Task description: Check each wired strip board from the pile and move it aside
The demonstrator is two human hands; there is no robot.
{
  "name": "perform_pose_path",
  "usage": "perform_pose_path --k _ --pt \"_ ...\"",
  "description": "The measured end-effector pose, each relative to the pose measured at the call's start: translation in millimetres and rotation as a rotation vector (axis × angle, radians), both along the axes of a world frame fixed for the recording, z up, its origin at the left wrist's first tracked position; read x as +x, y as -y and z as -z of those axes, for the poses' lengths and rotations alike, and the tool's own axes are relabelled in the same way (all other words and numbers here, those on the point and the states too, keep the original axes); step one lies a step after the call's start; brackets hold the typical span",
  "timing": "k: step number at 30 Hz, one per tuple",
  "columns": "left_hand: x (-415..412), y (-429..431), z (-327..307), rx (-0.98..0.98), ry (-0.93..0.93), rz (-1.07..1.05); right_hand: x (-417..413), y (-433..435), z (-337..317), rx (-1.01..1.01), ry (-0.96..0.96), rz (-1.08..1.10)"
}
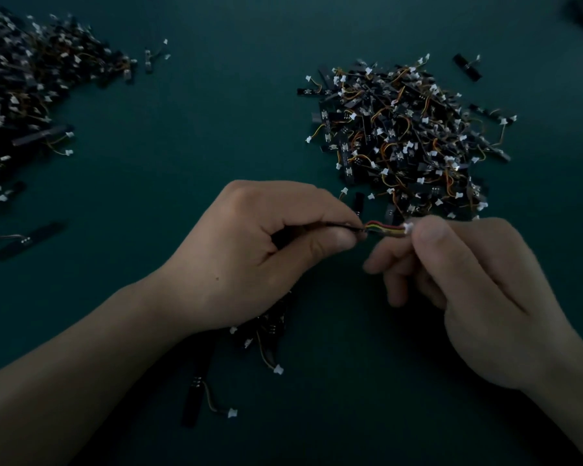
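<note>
Holding one strip board [320, 226] level, left to right, my left hand [249, 253] pinches its dark end while my right hand [468, 284] pinches the white connector [408, 227]; the checked heap [24, 95] lies far left, nearer my left.

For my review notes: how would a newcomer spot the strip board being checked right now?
Find the big pile right of centre on the green table. Just below it, the left hand and right hand meet. Unlike the rest, this strip board is lifted, its coloured wires stretched between fingertips.
</note>
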State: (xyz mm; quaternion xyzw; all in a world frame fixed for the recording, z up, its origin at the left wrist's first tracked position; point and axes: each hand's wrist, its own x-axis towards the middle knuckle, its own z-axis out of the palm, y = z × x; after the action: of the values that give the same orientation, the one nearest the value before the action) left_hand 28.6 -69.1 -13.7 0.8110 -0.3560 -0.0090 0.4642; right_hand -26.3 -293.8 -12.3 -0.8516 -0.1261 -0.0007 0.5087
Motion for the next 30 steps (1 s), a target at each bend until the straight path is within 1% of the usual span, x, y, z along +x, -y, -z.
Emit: perform_pose_path --k 3,6,9,11,17,22,26,30 --pt "1 1 3 0.003 0.071 -0.021 2 2 1 0.031 -0.019 -0.024" --pt "0 1 4 0.006 0.13 -0.011 6 4 3 0.146 -0.17 0.021" --pt "1 2 4 0.021 0.165 0.017 3 3 -2 0.095 -0.082 -0.017" --pt "0 2 2 0.024 0.132 0.031 -1 3 -6 0.05 -0.041 -0.028" --pt "-3 -2 -6 0.078 -0.019 0.042 -2 -4 -6 -0.072 0.068 0.044" --pt "-3 1 -5 0.065 -0.085 -0.066 -4 -6 -9 -0.064 0.088 -0.006" --pt "-4 1 -6 0.045 -0.066 -0.051 -2 -7 -8 -0.093 0.119 0.063" --pt "-3 1 -5 0.042 -0.069 -0.045 -3 -7 -9 -0.09 0.116 0.052"
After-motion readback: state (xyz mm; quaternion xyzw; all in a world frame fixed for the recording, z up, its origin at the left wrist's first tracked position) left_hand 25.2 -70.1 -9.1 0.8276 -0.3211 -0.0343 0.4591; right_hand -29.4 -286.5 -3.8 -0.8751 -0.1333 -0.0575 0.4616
